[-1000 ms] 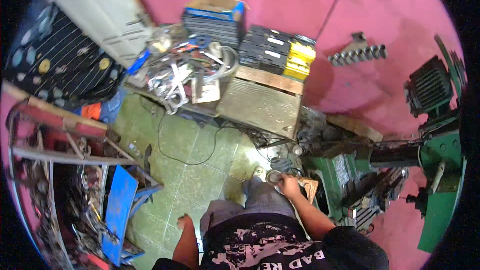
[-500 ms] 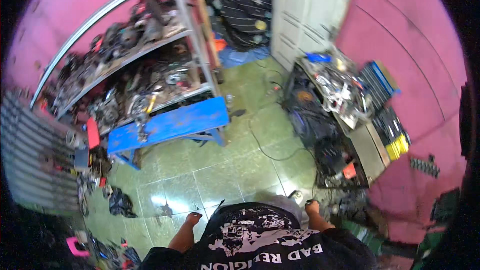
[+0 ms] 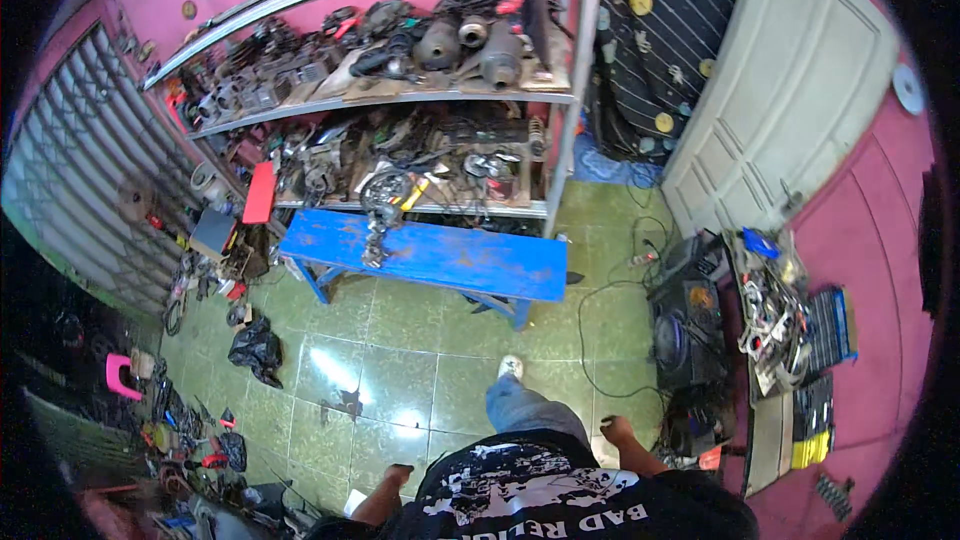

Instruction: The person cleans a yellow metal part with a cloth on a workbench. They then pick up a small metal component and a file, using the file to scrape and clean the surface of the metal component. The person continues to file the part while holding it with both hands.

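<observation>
Both my arms hang low beside my black printed shirt. My left hand (image 3: 399, 474) is over the tiled floor, touching nothing I can see; its fingers point down and are mostly hidden. Out to the other side, my right hand (image 3: 617, 430) hangs with its thumb and fingers slightly apart and no object visible in it. My leg in light blue trousers (image 3: 530, 410) is stretched forward on the tiles. Ahead stands a blue wooden bench (image 3: 470, 258), with a metal mechanical part (image 3: 377, 225) at its left half.
Behind the bench, a metal shelf rack (image 3: 380, 97) is loaded with greasy machine parts. At right are a cluttered table (image 3: 770, 440), a black speaker (image 3: 688, 325) and a loose cable (image 3: 582, 340) on the floor. A black plastic bag (image 3: 257, 350) and scattered parts lie at left.
My view has turned left, so the bench and rack sit further right. My leg has stepped forward, and both hands have swung slightly.
</observation>
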Demonstrator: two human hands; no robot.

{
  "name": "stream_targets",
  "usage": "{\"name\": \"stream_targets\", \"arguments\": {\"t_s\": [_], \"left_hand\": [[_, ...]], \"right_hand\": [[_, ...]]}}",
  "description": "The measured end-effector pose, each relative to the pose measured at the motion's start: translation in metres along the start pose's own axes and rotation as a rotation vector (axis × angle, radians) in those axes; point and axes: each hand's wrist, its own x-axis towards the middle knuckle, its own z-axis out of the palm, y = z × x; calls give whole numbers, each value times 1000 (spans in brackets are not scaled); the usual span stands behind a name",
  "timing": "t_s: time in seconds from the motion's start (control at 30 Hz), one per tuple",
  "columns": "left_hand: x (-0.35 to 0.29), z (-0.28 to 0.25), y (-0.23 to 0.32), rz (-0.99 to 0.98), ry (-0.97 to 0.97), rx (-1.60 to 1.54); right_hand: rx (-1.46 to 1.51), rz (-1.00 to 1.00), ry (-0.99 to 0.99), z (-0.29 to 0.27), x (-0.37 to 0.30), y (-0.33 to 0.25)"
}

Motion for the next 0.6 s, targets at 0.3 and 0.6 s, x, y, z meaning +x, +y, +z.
{"name": "stream_targets", "arguments": {"t_s": [0.3,0.6], "left_hand": [[46,-78,46,192,192,-114],[55,-368,167,75,730,-164]], "right_hand": [[-199,-1297,-177,37,202,70],[22,-740,154,-88,338,-472]]}}
